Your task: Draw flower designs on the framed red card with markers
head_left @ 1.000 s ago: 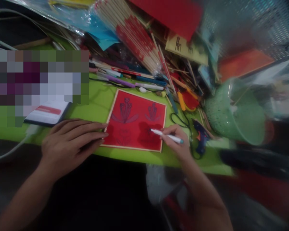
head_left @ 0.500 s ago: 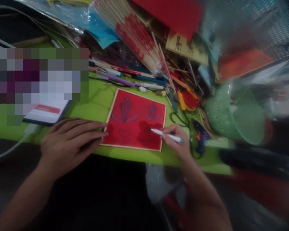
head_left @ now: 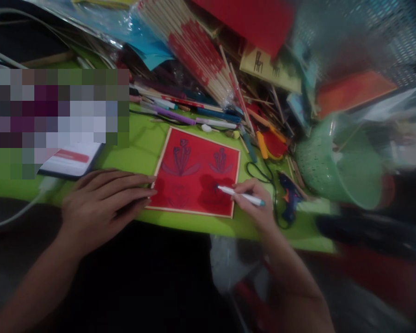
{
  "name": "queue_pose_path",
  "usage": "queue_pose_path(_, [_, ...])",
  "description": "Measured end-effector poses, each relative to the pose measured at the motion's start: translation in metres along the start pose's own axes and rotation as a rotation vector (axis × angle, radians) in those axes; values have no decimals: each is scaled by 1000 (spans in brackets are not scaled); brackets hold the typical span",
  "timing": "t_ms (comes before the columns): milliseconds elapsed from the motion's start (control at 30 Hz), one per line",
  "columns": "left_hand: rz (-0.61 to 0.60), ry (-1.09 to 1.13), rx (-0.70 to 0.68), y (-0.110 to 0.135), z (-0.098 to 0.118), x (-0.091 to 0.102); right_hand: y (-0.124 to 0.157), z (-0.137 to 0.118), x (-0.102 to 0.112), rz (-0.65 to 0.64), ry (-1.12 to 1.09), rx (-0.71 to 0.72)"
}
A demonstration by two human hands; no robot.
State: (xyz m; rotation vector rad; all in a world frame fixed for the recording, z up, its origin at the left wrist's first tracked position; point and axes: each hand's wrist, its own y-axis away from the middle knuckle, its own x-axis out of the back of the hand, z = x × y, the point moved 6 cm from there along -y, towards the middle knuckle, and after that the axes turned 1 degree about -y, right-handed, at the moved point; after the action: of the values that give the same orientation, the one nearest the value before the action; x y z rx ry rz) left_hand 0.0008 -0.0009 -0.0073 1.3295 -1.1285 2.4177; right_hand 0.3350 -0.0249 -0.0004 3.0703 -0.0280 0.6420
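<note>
A red square panel (head_left: pixel 203 180) with a thin pale wooden border lies at the table's near edge. Dark flower drawings (head_left: pixel 182 159) mark its upper half, and fainter ones show in the lower half. My right hand (head_left: pixel 254 201) pinches a white marker (head_left: pixel 243 195), its tip at the lower right drawing. Whether the tip touches the surface I cannot tell. Stretched out flat, my left hand (head_left: pixel 107 203) rests its fingertips on the panel's left border and holds nothing.
Pens (head_left: pixel 215 122), orange-handled scissors (head_left: pixel 261 143) and bundled red-tipped sticks (head_left: pixel 197 51) crowd the far side. To the right are a blue glue gun (head_left: pixel 289 199) with a looped cord and a green basket (head_left: pixel 339 162). A partly blurred-out phone (head_left: pixel 69 162) with a white cable lies left.
The whole view has shifted very slightly. Both hands, the marker and the panel keep nearly the same places relative to each other.
</note>
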Motion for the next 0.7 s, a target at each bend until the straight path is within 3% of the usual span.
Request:
queue_pose_path(233, [6, 13, 20, 0, -1, 0, -1, 0, 1, 51, -25, 1])
queue_pose_path(700, [16, -6, -31, 0, 2, 1, -6, -2, -3, 2, -50, -18])
